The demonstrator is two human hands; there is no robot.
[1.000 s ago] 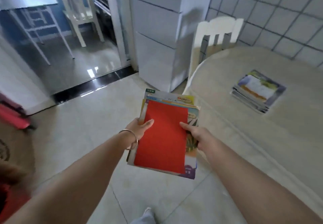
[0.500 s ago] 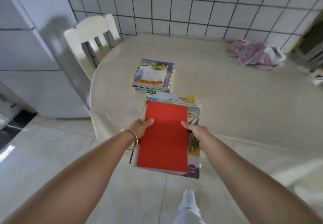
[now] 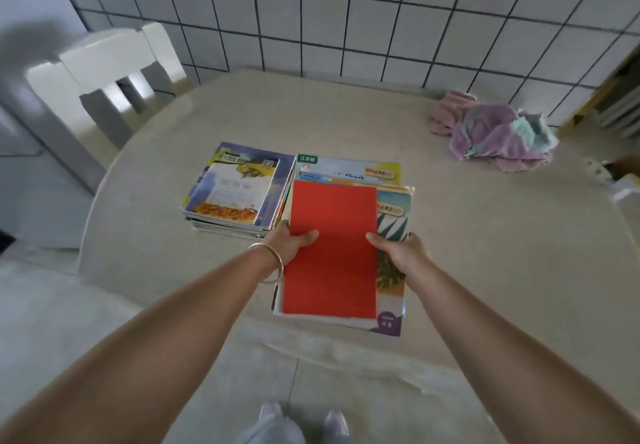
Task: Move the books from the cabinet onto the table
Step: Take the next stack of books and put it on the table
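I hold a stack of books (image 3: 334, 222) with a plain red cover on top, over the near part of the beige table (image 3: 467, 235). My left hand (image 3: 294, 244) grips the stack's left edge, thumb on the red cover; a metal bangle sits on that wrist. My right hand (image 3: 401, 253) grips the right edge, thumb on top. Whether the stack rests on the table or hangs just above it I cannot tell. A second pile of books (image 3: 239, 190) lies on the table just left of the held stack, nearly touching it.
A white chair (image 3: 104, 80) stands at the table's far left corner. A crumpled pink and purple cloth (image 3: 495, 132) lies at the table's back right. A tiled wall (image 3: 346, 10) runs behind the table. My feet show on the tiled floor below.
I have turned from the doorway and walked up to the table. The held stack has moved forward over the tabletop, beside the lying pile. Both hands keep the same grip.
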